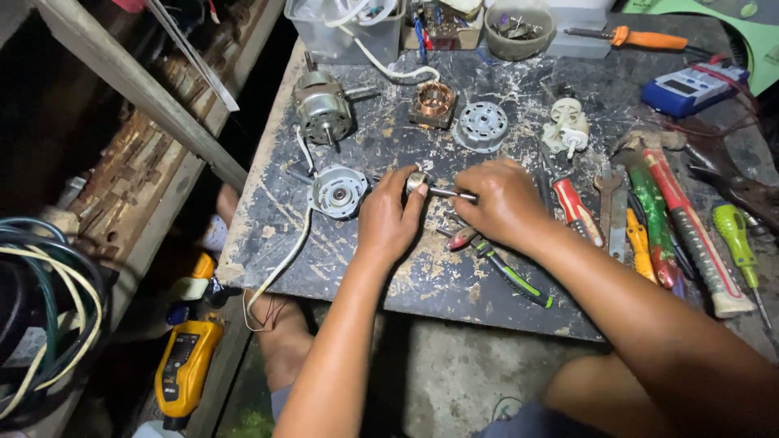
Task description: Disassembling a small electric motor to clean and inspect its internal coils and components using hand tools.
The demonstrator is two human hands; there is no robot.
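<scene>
Right now the left hand (388,219) pinches a small shiny metal cylinder (416,182) between thumb and fingers, and the right hand (501,203) is closed around the thin metal shaft (453,193) that sticks out of it, so both hands hold the same little part just above the worn black work board (422,280). It looks like the inside spinning piece of a small motor (I cannot tell for sure, the hands cover much of it). The motor seems to be well taken apart already. Just beside the left hand lies a round silver end cover (337,191) with a white wire (284,264) running off the board edge. Farther up sit a motor body (323,107), a copper coil (435,103), a second round silver cover (482,126) and a small white plastic piece (565,128), all apart from each other. None of these are joined, so putting them together looks like work not yet done. Under the right hand rest pliers with green and black handles (511,276). To the right lie a red screwdriver (574,209), a wrench (608,203), a green screwdriver (734,235) and a blue meter (690,88)
</scene>
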